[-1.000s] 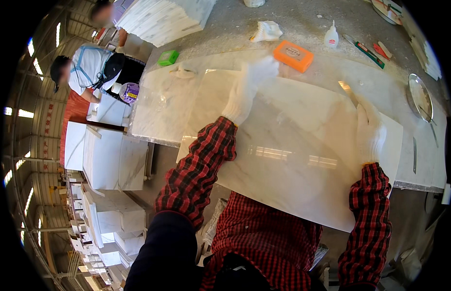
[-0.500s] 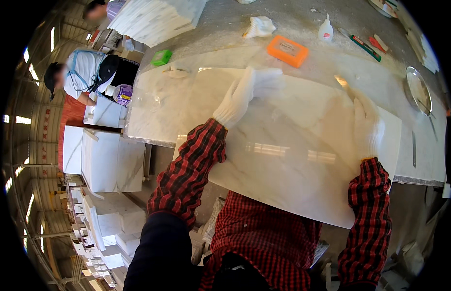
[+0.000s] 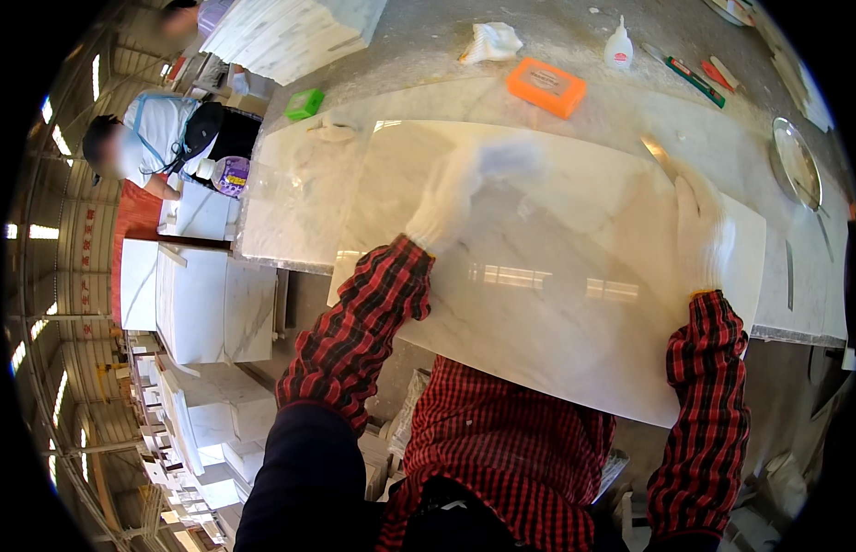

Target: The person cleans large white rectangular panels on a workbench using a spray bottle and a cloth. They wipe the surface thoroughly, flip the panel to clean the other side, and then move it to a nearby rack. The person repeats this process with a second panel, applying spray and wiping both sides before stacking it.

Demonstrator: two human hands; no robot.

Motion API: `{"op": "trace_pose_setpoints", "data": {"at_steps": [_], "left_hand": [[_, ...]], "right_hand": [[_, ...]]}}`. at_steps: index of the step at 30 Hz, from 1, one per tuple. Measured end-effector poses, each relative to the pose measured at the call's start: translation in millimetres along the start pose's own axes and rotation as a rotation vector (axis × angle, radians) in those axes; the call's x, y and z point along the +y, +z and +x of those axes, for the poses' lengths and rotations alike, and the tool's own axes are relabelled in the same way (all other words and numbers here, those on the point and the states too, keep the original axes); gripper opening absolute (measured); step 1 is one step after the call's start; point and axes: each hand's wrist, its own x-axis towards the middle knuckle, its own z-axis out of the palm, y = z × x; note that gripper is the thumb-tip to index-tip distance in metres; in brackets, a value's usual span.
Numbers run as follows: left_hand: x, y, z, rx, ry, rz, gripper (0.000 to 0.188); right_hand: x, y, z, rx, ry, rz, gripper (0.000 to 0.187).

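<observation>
A glossy white marble slab [image 3: 538,322] with faint grey veins lies before me, its near edge close to my body. My left hand [image 3: 446,193], in a white knitted glove, is over the slab's far left part. Motion smears its fingers, and a pale bluish blur at their tips cannot be made out as cloth or glove. My right hand [image 3: 702,225], gloved in white too, is at the slab's right side, closed around a thin scraper. The scraper's shiny blade [image 3: 655,148] points away to the upper left; its handle is hidden in the glove.
Beyond the slab lie an orange box [image 3: 545,87], a crumpled white glove [image 3: 492,42], a white squeeze bottle [image 3: 618,46], a green cutter [image 3: 695,81] and a green box [image 3: 304,104]. A metal dish [image 3: 796,166] sits right. A co-worker [image 3: 161,138] bends over at left.
My left hand has shifted slightly and is now more blurred, with a bluish smear at its fingertips. My right hand stays nearly in place with the scraper; the view tilts slightly.
</observation>
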Motion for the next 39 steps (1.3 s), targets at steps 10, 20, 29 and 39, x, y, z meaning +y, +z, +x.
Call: {"op": "trace_pose_setpoints", "data": {"at_steps": [10,20,29,39], "left_hand": [[-2.9,2.6,2.8,0.028,0.064,0.283,0.064],[-4.4,-0.7,11.5,0.021,0.128,0.136,0.08],[-3.6,34.7,4.6,-0.152,-0.08,0.046,0.076],[-24.5,23.8,1.5,-0.129,-0.118,0.0,0.056]], "right_hand": [[7.8,3.7,1.3,0.025,-0.036,-0.027,0.028],[7.3,3.2,1.0,0.05,-0.075,-0.019,0.026],[13.4,5.7,3.3,0.043,-0.052,-0.022,0.027],[9.0,3.2,1.8,0.014,-0.024,0.0,0.03]]}}
